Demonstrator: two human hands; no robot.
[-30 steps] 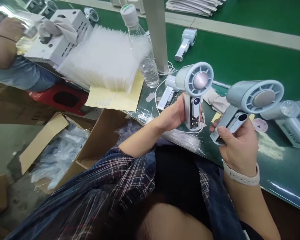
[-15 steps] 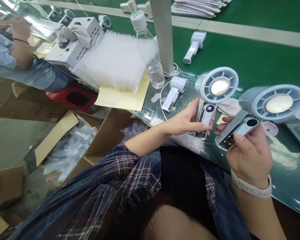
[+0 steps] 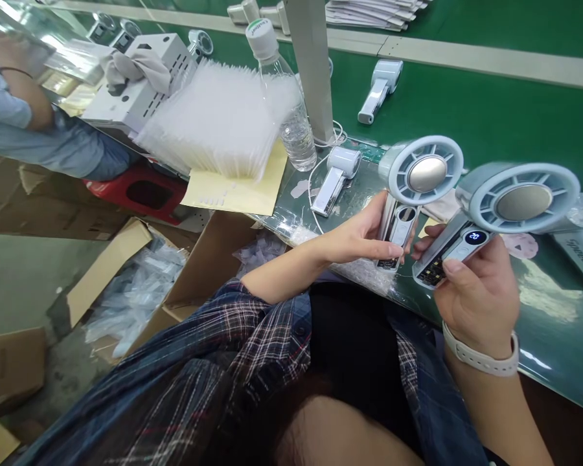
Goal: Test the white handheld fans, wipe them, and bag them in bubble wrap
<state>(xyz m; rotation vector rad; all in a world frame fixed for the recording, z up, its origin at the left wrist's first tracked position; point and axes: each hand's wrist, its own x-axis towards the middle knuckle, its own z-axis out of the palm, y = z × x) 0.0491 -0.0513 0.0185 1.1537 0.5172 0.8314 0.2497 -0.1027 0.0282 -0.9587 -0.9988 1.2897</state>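
Observation:
My left hand [image 3: 364,236] grips the handle of a pale grey handheld fan [image 3: 420,173], held upright with its round grille toward me; its small display is dark. My right hand [image 3: 476,294] holds a second, larger-looking fan [image 3: 517,199] by the handle, thumb on the front, and its round display shows a lit "20". Both fans hover side by side over the near edge of the green table [image 3: 490,123]. A white band sits on my right wrist.
More fans lie on the table: one by a white cable [image 3: 337,175], one farther back [image 3: 381,87], one at far right [image 3: 580,249]. A water bottle [image 3: 282,97], a white post [image 3: 311,65], stacked clear bags [image 3: 218,120], open cartons [image 3: 140,285]. A co-worker's arm [image 3: 14,97] at left.
The lit "20" on the left-hand fan has gone dark, and the right-hand fan's display now shows "20". Both fans were turned to face me more squarely.

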